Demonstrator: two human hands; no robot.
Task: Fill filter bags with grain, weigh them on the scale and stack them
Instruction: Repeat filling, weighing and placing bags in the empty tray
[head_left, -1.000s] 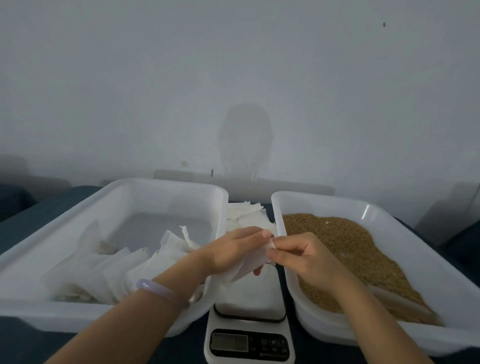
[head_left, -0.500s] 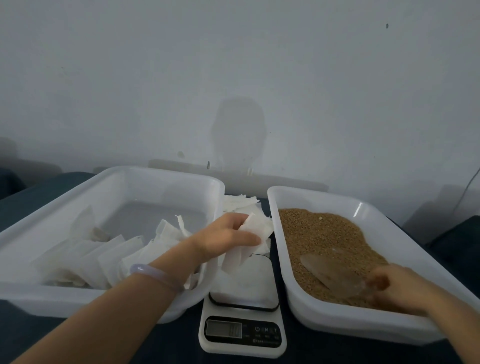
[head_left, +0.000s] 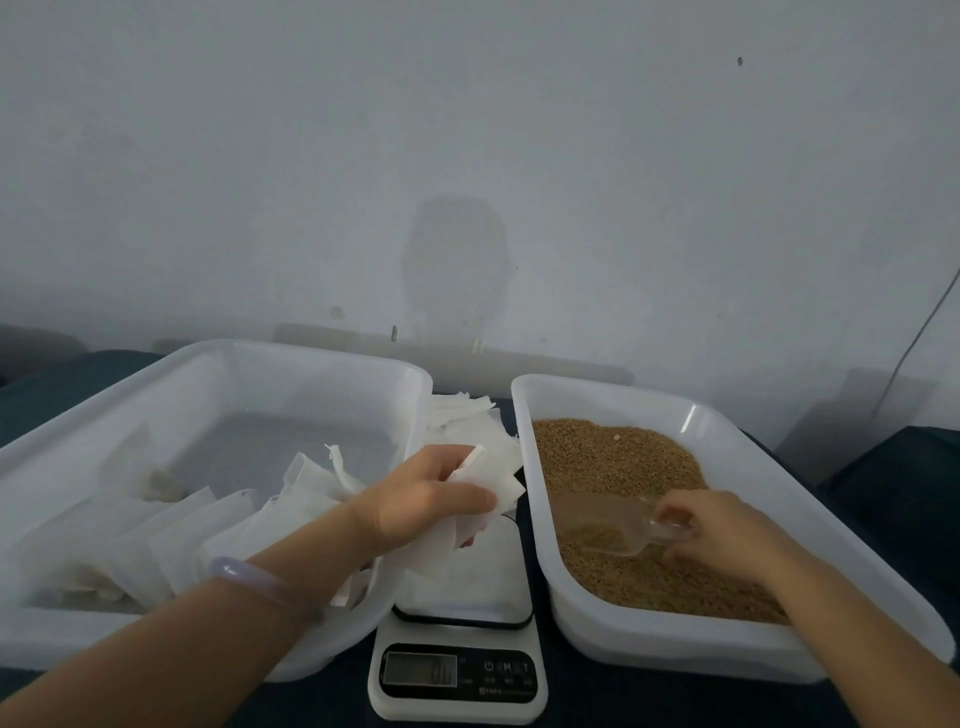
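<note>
The left hand has its fingers curled round an empty white filter bag, held above the platform of the digital scale, between the two tubs. The bag looks thin, limp and nearly weightless. It will probably crumple if squeezed, so it is best pinched at the mouth edges to hold it open.

In the right tub the right hand grips the handle of a clear plastic scoop whose bowl lies in the brown grain. The scoop is rigid and smooth, while the grain is loose and spills easily, so a level carry seems wise.

Filled bags lie overlapping in the left tub, and spare empties sit at the far side between the tubs.
</note>
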